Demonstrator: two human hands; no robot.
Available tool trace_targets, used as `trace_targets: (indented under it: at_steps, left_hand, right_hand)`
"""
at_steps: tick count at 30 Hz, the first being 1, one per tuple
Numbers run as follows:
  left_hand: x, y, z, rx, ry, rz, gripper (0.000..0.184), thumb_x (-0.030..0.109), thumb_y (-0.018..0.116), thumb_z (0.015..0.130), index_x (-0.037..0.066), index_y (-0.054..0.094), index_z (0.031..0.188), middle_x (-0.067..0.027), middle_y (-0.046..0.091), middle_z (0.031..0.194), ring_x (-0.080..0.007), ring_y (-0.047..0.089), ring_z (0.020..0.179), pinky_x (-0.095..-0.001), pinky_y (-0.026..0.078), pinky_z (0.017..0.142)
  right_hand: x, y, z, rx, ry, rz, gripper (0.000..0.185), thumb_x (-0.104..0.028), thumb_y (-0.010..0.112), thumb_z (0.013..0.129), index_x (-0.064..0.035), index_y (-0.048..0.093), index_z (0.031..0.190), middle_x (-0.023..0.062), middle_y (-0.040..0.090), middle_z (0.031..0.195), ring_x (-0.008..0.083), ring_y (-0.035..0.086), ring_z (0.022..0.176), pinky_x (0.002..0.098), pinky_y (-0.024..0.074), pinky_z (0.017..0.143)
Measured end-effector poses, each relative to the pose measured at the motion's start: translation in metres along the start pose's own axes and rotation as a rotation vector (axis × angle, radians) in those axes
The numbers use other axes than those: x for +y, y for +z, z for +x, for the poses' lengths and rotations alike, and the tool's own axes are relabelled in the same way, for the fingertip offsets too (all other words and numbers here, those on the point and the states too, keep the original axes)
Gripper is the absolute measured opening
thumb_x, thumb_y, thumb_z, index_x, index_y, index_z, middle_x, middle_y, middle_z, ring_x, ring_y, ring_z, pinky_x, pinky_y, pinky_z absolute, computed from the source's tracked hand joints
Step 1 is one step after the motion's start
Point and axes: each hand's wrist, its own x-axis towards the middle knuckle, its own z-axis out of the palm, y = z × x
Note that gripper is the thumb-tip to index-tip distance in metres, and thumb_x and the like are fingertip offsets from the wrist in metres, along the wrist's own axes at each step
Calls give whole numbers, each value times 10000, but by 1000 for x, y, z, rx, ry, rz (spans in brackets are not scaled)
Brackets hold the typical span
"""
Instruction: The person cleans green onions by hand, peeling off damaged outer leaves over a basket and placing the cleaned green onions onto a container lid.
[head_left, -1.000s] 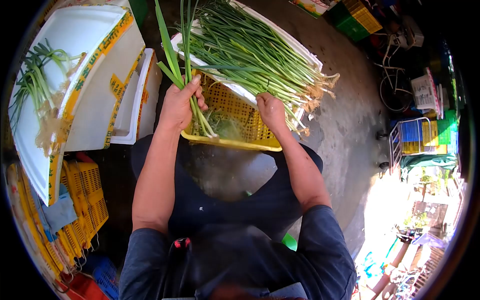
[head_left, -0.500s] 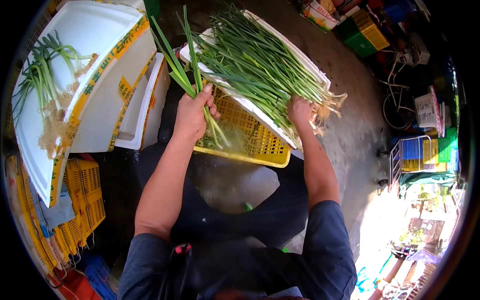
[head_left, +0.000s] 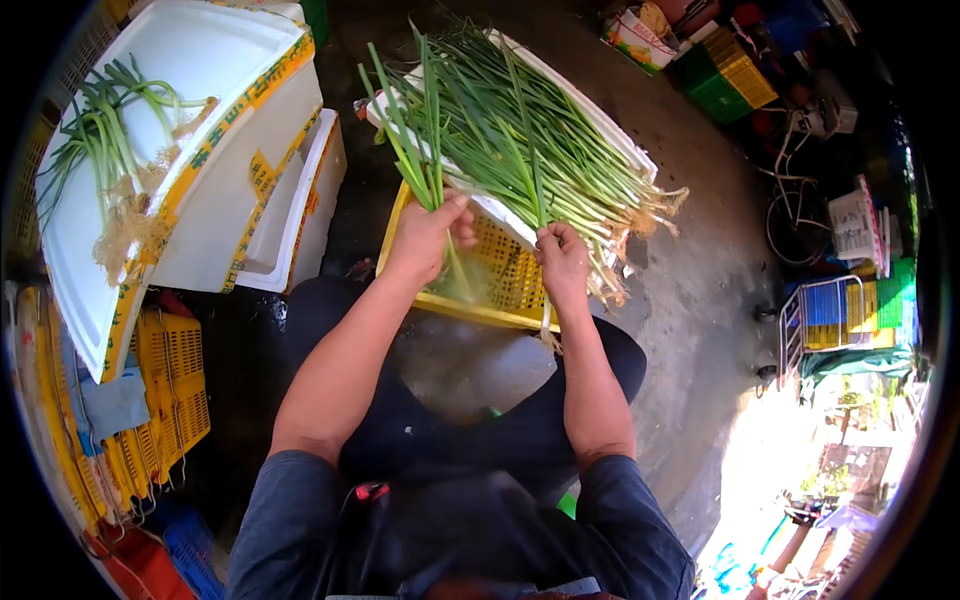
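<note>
My left hand [head_left: 428,240] is closed round a few green onions [head_left: 424,165], their leaves pointing up and their pale ends hanging below the fist. In my right hand [head_left: 564,262], fingers pinch a single green onion [head_left: 534,185], its roots dangling beneath the wrist. Just beyond both hands, a large pile of green onions [head_left: 570,140], roots towards the right, lies on a white foam box [head_left: 632,152]. Under that box and below my hands sits a yellow plastic basket [head_left: 505,265] with some blurred scraps inside.
To the left, several rooted green onions [head_left: 112,135] rest on a white foam lid [head_left: 200,60] above stacked foam boxes. Yellow crates [head_left: 170,380] stand below it. At right are a metal trolley [head_left: 820,315] and a green-and-yellow crate [head_left: 722,72].
My right hand has drawn back from the pile, down and left, with one green onion in it. The left hand has shifted right, still holding its bunch.
</note>
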Motion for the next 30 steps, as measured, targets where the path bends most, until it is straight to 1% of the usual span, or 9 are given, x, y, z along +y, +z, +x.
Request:
trace_targets:
  at_steps: [3,5,10,13,17,20,23,26,30]
  left_hand:
    - [-5,3,-4,6,-20,78,279,204,686,944,24,602,1139,-73,657,927,-149,616,691,-302,557,615]
    - [-6,6,-7,-2,-6,90,279,182,704,927,9,618,1129,-87,661,940,-155,614,687,-298,538,588]
    - [-6,-5,0,-61,33,138,228,138,738,890,1,640,1045,-76,638,895,-157,590,653,-288,475,514]
    - [1,1,-4,-45,23,146,197,122,742,883,9,640,1008,-54,611,848,-146,569,620,-282,448,481]
    - [0,3,-3,-26,5,182,183,122,745,881,18,633,981,-34,593,812,-134,556,590,-280,438,469]
    - [2,3,-4,7,0,230,176,126,752,874,32,619,938,-21,581,776,-123,542,562,-279,434,466]
    - [0,4,-4,12,10,263,181,127,758,868,44,601,901,-18,575,752,-116,534,546,-279,430,464]
    - [0,4,-4,1,18,258,177,123,758,866,43,603,901,-17,576,746,-114,534,542,-278,427,458]
    - [0,4,-4,-2,23,265,174,120,757,864,32,622,929,-19,582,750,-117,536,541,-276,425,451]
  right_hand:
    - [-11,34,-32,-71,17,34,103,-87,590,973,13,567,964,21,559,710,92,498,598,232,407,555]
    - [-9,50,-45,-119,15,7,106,-88,579,980,18,578,966,26,567,718,101,507,605,240,421,571]
    - [-29,60,-60,-340,186,198,167,-121,531,1018,23,610,987,56,616,769,138,569,654,269,477,648]
    - [-29,56,-58,-377,289,304,189,-145,516,1001,-3,629,947,49,633,791,134,575,674,282,475,616]
    - [-34,54,-62,-393,385,448,197,-156,519,1008,-2,638,980,43,640,799,126,578,683,271,482,657]
    - [-16,55,-65,-296,156,253,138,-127,578,976,-9,650,992,10,636,794,83,564,689,244,471,655]
    - [-20,55,-66,-280,37,129,94,-98,640,935,-19,657,982,-25,620,787,42,536,689,215,449,637]
    - [-16,52,-61,-298,97,101,82,-83,657,944,-20,650,995,-24,622,863,51,537,774,209,442,713]
    - [-11,52,-61,-271,100,134,71,-74,663,941,-22,648,988,-27,623,861,47,537,769,205,440,705]
